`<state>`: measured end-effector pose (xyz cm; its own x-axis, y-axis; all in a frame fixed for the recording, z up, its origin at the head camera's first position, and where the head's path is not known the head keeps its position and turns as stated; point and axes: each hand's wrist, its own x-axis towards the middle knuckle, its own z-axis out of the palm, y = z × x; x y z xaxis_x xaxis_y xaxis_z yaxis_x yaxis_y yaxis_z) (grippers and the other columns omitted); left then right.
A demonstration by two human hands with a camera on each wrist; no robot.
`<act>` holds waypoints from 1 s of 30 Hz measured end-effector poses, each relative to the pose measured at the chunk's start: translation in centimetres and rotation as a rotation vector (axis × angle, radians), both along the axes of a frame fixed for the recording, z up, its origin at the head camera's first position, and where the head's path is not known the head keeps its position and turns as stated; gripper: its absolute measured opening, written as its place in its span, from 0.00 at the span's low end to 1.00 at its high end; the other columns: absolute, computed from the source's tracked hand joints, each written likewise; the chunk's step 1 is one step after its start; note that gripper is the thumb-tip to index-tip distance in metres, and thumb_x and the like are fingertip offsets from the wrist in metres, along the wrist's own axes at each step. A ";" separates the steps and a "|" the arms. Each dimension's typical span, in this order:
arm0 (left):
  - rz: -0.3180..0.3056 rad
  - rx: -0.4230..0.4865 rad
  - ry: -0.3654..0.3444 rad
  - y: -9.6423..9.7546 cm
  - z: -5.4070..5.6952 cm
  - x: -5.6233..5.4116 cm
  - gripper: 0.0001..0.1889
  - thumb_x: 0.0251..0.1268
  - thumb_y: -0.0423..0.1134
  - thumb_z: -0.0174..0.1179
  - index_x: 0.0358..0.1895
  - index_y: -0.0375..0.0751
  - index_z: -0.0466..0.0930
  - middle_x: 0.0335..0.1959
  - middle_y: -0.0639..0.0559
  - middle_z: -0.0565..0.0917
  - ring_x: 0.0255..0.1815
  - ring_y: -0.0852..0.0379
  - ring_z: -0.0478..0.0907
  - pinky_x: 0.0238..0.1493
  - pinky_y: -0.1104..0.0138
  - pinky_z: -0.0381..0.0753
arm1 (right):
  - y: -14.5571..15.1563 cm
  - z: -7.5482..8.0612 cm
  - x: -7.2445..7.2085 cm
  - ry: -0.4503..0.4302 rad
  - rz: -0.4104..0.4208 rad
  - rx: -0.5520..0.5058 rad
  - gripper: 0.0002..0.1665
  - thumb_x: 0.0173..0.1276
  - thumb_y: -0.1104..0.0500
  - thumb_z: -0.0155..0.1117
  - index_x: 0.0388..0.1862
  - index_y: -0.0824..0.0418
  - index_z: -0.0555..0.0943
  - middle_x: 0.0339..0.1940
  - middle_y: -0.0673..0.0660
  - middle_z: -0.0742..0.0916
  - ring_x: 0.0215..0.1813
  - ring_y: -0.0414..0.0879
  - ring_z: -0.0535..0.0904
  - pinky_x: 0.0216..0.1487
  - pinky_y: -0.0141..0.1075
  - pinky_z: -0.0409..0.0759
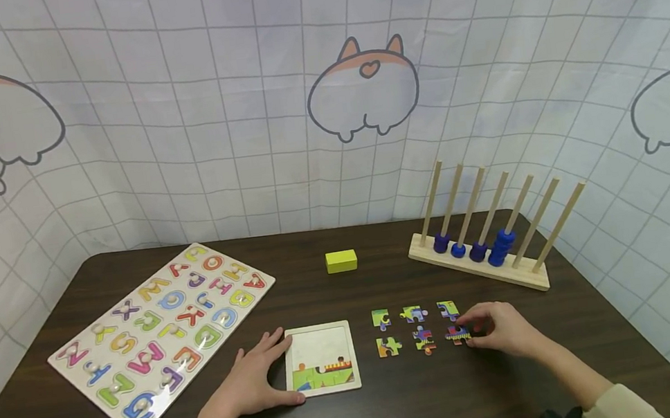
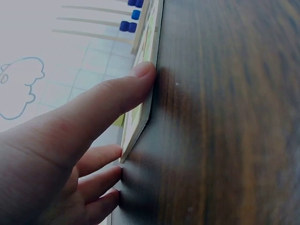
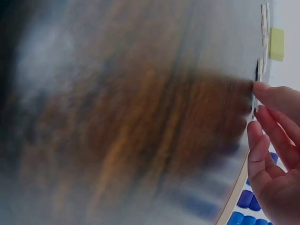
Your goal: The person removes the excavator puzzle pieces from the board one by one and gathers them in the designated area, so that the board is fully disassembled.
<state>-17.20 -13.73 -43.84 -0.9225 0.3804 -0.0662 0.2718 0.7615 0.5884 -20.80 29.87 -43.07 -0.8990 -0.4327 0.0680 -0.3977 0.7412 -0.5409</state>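
Observation:
My left hand (image 1: 255, 379) is spread along the left side of a square wooden puzzle tray (image 1: 317, 329). Its thumb (image 2: 136, 77) rests on the near edge, and the forefinger touches the upper left edge. Several joined pieces with green and a red-and-yellow strip fill the tray's lower part; its upper part shows bare wood. To the right, my right hand (image 1: 503, 329) pinches a purple-and-red jigsaw piece (image 1: 456, 335) between thumb and forefinger, low at the tabletop. Other loose pieces (image 1: 389, 347) lie in two rows between the tray and this hand.
An alphabet peg board (image 1: 155, 326) lies at an angle on the left. A yellow block (image 1: 341, 261) sits behind the tray. At the back right stands a wooden peg rack (image 1: 480, 266) with tall rods and blue beads. A patterned cloth (image 1: 251, 142) hangs around the dark table.

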 end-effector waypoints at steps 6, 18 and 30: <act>0.003 -0.004 0.002 0.0 0.0 -0.1 0.51 0.33 0.59 0.73 0.65 0.38 0.65 0.68 0.39 0.60 0.69 0.37 0.50 0.59 0.34 0.42 | 0.0 0.2 0.1 -0.015 -0.003 -0.005 0.17 0.48 0.62 0.73 0.39 0.62 0.84 0.36 0.54 0.84 0.31 0.41 0.76 0.27 0.30 0.75; 0.002 -0.007 -0.009 0.0 0.1 0.0 0.51 0.34 0.59 0.72 0.65 0.37 0.65 0.68 0.39 0.60 0.69 0.37 0.50 0.59 0.33 0.41 | 0.2 -0.1 -0.1 -0.032 -0.013 -0.022 0.18 0.48 0.64 0.73 0.41 0.64 0.83 0.37 0.56 0.84 0.32 0.42 0.77 0.27 0.30 0.76; 0.001 -0.002 -0.007 0.0 -0.2 0.0 0.51 0.33 0.60 0.73 0.65 0.38 0.65 0.68 0.39 0.59 0.69 0.37 0.50 0.58 0.33 0.42 | -0.1 0.0 0.1 -0.034 -0.028 -0.066 0.19 0.48 0.64 0.73 0.41 0.65 0.83 0.38 0.58 0.83 0.33 0.44 0.78 0.28 0.30 0.77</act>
<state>-17.24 -13.77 -44.00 -0.9225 0.3790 -0.0735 0.2665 0.7630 0.5889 -20.71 29.78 -43.07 -0.9131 -0.4026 0.0643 -0.3573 0.7143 -0.6017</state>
